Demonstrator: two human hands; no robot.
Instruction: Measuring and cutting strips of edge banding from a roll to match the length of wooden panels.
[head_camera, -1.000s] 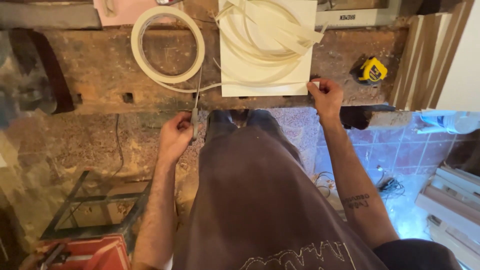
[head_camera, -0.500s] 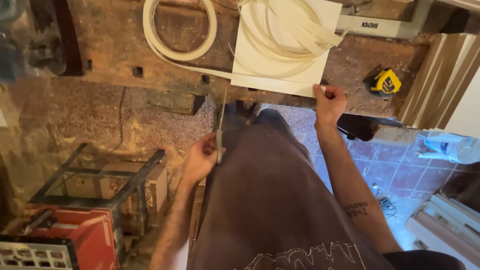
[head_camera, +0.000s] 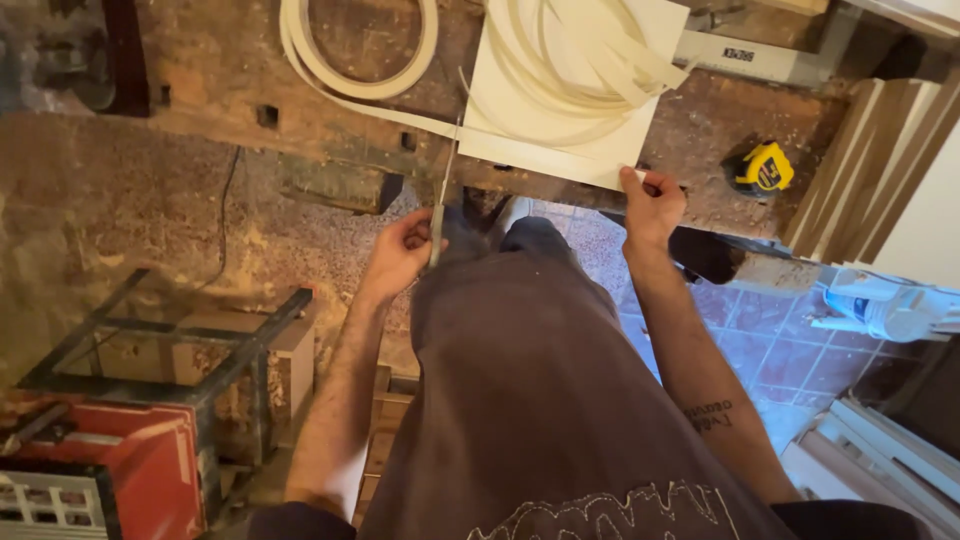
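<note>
Left hand (head_camera: 400, 255) is closed around the handle of a long thin blade (head_camera: 443, 190), seemingly scissors or a knife, whose tip points up at the white edge-banding strip (head_camera: 400, 113) crossing the worn workbench (head_camera: 200, 110). Right hand (head_camera: 650, 205) pinches the strip's free end at the bench's front edge, fingers together on it, apparently pulling it taut so the blade meets it cleanly. Behind lies a white panel (head_camera: 560, 140) under loose coils of the same banding (head_camera: 355, 60). Yellow tape measure (head_camera: 758, 168) sits to the right, well apart
</note>
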